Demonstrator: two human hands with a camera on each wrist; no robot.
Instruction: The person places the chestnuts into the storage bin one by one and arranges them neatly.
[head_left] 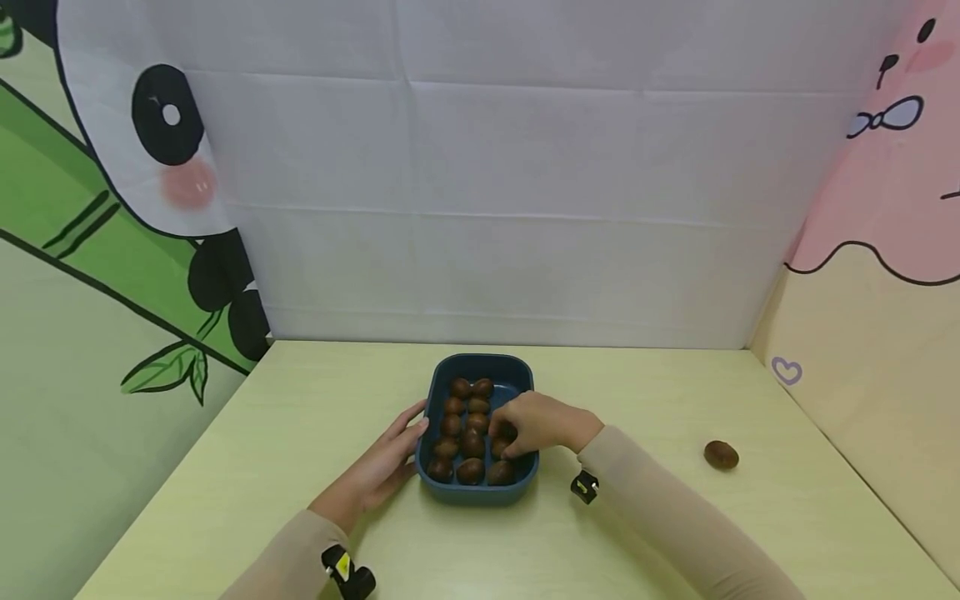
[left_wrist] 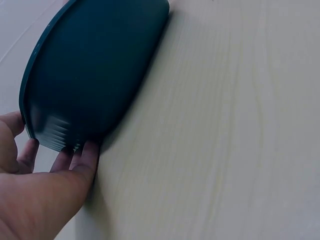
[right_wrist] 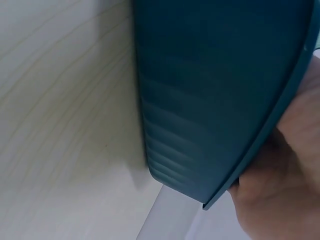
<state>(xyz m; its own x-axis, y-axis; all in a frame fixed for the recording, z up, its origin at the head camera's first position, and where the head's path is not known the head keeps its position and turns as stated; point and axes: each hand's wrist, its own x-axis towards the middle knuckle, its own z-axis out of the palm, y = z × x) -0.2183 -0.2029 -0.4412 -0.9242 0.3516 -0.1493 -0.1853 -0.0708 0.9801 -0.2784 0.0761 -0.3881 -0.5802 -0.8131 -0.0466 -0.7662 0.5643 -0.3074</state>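
Note:
A dark blue-green plastic bin (head_left: 480,497) stands on the table, with several brown chestnuts (head_left: 470,472) lying in rows inside it. My left hand (head_left: 382,462) rests against the bin's left side, its fingertips touching the outer wall (left_wrist: 75,75). Over the bin's right rim reaches my right hand (head_left: 543,421), its thumb and fingers curled round a chestnut (head_left: 500,447) among the others in the right row. In the right wrist view the bin's wall (right_wrist: 215,90) hides the fingertips and what they hold.
One loose chestnut (head_left: 722,455) lies on the pale wood table (head_left: 630,392), far to the right of the bin. A white cloth panel (head_left: 525,208) stands along the table's back edge. Walls with painted cartoon figures flank both sides.

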